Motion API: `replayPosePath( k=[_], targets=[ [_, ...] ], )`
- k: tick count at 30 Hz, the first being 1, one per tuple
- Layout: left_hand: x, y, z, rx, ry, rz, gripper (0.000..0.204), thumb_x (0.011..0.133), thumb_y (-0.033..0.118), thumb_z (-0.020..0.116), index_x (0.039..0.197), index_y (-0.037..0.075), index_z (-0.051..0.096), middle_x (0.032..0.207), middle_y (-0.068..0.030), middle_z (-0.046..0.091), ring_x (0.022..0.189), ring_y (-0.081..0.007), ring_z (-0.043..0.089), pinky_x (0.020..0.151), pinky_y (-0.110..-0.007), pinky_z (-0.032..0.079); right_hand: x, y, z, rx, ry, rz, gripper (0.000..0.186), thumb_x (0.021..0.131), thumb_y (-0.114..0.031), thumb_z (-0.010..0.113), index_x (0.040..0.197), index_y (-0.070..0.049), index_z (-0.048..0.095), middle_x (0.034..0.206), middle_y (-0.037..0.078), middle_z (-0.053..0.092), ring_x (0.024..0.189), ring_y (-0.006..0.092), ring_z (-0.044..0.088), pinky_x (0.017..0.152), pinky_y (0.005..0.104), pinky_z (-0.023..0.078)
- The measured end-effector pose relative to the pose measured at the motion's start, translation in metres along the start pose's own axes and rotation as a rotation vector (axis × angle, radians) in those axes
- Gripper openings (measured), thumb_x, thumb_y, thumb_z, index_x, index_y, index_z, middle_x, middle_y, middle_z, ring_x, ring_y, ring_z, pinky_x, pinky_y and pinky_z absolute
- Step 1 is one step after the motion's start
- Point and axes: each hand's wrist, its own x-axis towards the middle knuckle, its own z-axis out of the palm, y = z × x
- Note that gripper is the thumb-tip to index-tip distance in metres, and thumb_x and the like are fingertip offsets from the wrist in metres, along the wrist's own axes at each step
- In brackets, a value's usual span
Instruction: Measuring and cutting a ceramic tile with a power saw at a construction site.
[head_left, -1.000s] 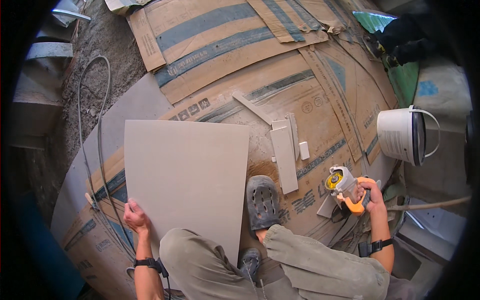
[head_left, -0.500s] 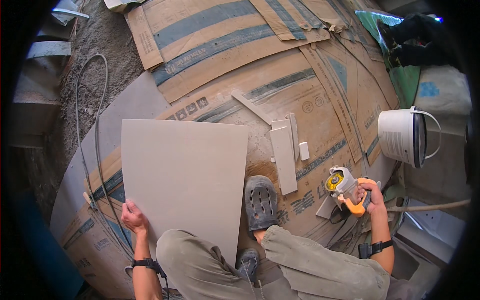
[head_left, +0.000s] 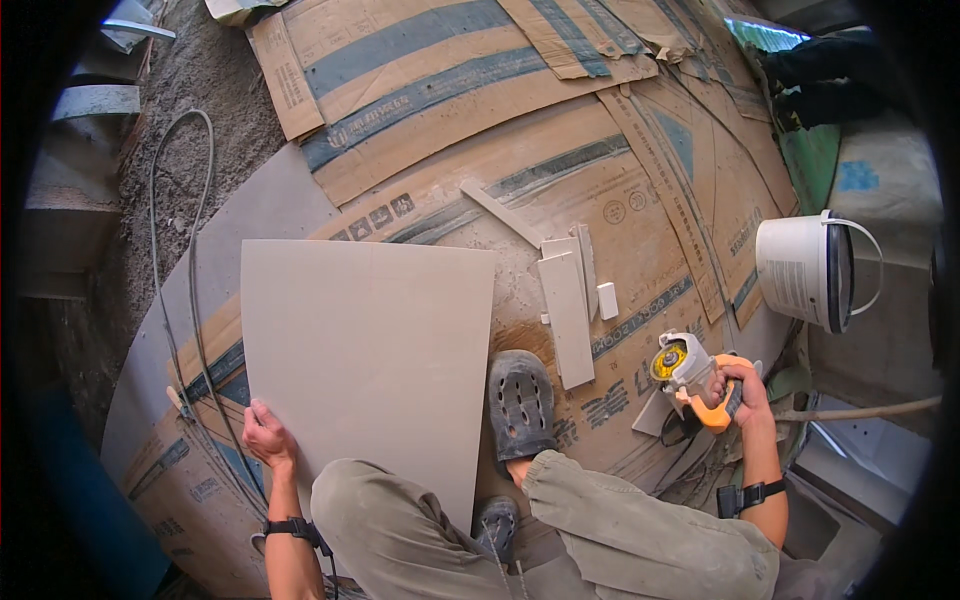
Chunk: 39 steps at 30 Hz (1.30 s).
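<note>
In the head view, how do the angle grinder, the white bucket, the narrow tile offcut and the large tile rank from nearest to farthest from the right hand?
1. Angle grinder: held in the right hand.
2. Narrow tile offcut: on the cardboard, to the hand's left and farther from the person.
3. White bucket: lying on its side, ahead to the right; almost as near as the offcut, so this order is uncertain.
4. Large tile: far left, under the left hand.

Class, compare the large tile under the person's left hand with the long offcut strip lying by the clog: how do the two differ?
The large tile is a broad, near-square slab; the offcut strip is narrow and long. The left hand rests on the large tile's near corner, while nothing touches the offcut strip. The large tile's near edge is hidden behind a knee; the offcut strip shows whole. Both are pale grey and lie flat on cardboard.
</note>
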Motion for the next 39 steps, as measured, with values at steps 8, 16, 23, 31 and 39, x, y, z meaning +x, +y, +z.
replayPosePath(
  k=[8,16,23,31,39],
  targets=[
    [0.002,-0.008,-0.005,0.060,-0.070,-0.023,0.046,0.105,0.039,0.045,0.090,-0.002,0.060,0.095,-0.0261,0.063,0.088,-0.0441,0.060,0.078,-0.051,0.045,-0.013,-0.002,0.019,0.092,-0.045,0.025,0.011,0.091,-0.014,0.059,0.088,-0.004,0.060,0.072,0.003,0.057,0.057,0.0121,0.053,0.053,0.0293,0.048],
    [-0.051,-0.048,-0.020,0.012,0.058,-0.003,0.048,0.101,0.043,0.052,0.112,-0.004,0.057,0.112,-0.0280,0.060,0.103,-0.0470,0.058,0.087,-0.050,0.045,-0.109,-0.029,0.140,-0.007,-0.272,-0.304,0.016,0.098,-0.017,0.058,0.107,-0.004,0.059,0.070,-0.002,0.051,0.054,0.0102,0.047,0.052,0.0292,0.042],
    [-0.053,-0.046,-0.022,0.038,-0.036,-0.117,0.045,0.100,0.041,0.052,0.103,-0.003,0.059,0.100,-0.0294,0.063,0.094,-0.0503,0.059,0.082,-0.053,0.046,-0.137,0.005,0.297,-0.058,-0.522,-0.417,0.024,0.097,-0.017,0.059,0.118,-0.007,0.056,0.094,0.005,0.063,0.068,0.0117,0.061,0.061,0.0293,0.048],
    [-0.054,-0.038,-0.021,-0.017,0.061,-0.065,0.038,0.102,0.035,0.050,0.099,-0.002,0.059,0.093,-0.0290,0.062,0.088,-0.0503,0.059,0.079,-0.054,0.045,-0.107,0.064,0.432,-0.101,-0.666,-0.609,0.014,0.094,-0.008,0.069,0.103,-0.003,0.060,0.076,0.005,0.061,0.057,0.0139,0.058,0.054,0.0306,0.050],
    [-0.055,-0.043,-0.023,0.055,0.047,-0.087,0.036,0.100,0.032,0.054,0.103,-0.004,0.059,0.097,-0.0279,0.062,0.094,-0.0487,0.059,0.082,-0.053,0.046,-0.100,0.088,0.475,-0.142,-0.629,-0.695,0.011,0.096,-0.009,0.066,0.098,-0.004,0.057,0.074,0.003,0.058,0.054,0.0127,0.056,0.052,0.0300,0.050]
  ],
)
